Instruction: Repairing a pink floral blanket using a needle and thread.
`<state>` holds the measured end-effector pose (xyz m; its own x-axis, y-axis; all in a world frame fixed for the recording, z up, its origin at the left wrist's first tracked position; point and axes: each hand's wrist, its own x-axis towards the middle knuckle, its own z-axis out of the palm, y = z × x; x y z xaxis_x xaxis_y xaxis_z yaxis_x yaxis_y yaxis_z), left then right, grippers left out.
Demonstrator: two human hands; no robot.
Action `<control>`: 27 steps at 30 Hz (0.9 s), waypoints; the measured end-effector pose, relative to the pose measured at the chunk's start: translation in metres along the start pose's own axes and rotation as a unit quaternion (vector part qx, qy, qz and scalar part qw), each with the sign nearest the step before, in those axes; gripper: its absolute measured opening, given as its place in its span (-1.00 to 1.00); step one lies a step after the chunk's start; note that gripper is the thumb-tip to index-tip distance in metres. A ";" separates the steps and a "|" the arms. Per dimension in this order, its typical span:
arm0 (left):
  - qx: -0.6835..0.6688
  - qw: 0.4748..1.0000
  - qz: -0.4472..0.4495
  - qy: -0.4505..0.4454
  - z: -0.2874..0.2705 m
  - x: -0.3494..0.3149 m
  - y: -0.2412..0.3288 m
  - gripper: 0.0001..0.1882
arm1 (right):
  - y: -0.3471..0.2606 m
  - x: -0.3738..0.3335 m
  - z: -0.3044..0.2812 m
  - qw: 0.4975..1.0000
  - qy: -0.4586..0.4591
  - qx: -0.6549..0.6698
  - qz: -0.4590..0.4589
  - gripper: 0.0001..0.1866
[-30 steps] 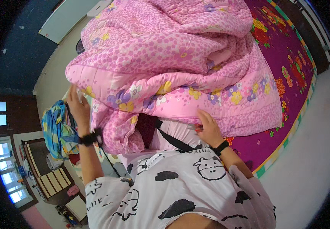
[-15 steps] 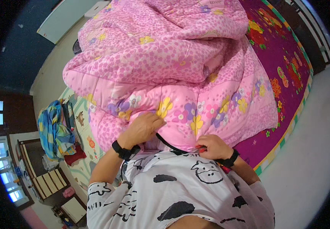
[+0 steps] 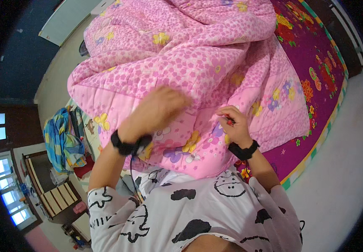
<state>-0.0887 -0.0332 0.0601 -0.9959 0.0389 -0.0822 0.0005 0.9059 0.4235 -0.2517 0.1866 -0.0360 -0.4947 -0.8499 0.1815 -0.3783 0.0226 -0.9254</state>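
Note:
A thick pink quilt point(image 3: 177, 69) with purple, yellow and white flowers is heaped in front of me, its near edge against my shirt. Over its middle, my left hand point(image 3: 158, 111) is raised and smeared by motion, so its fingers do not show clearly. To its right, my right hand point(image 3: 238, 128) is closed round a small red and black object point(image 3: 230, 122), whose kind is mostly hidden by the fingers. That hand is just above the quilt's right part. Both wrists wear black bands, and a thin black cable point(image 3: 134, 178) hangs from the left one.
Under the quilt on the right lies a purple flowered sheet point(image 3: 303, 71) with a green and yellow border. Blue and yellow plaid cloth point(image 3: 61, 136) is bunched at the left on a pale patterned mat. Farther left stands a brown shelf point(image 3: 57, 197); pale floor point(image 3: 328, 168) runs along the right.
Both hands have moved up and away from my waist, the right one still closed on the red and black object. The quilt's near part has shifted and now folds over toward my shirt.

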 end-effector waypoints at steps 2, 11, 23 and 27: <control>0.072 0.995 -0.004 0.067 0.000 0.019 -0.024 -0.62 | 0.004 0.000 0.010 1.000 -0.011 -0.029 -0.005 -0.81; 0.184 0.952 -0.234 0.067 0.097 0.004 -0.129 -0.61 | 0.044 -0.046 0.017 0.991 0.002 -0.090 0.095 -0.79; -0.071 0.984 -0.119 0.111 0.091 0.014 0.013 -0.42 | 0.021 0.025 0.002 0.968 -0.055 0.131 0.208 -0.79; 0.032 0.985 -0.131 0.106 0.123 0.006 0.038 -0.38 | 0.020 0.069 0.019 0.989 -0.092 0.026 0.112 -0.81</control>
<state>-0.0830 0.0530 -0.0359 -0.9589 -0.2836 0.0120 -0.2610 0.8976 0.3552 -0.2784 0.1187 -0.0481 -0.4097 -0.9079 -0.0889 -0.2318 0.1979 -0.9524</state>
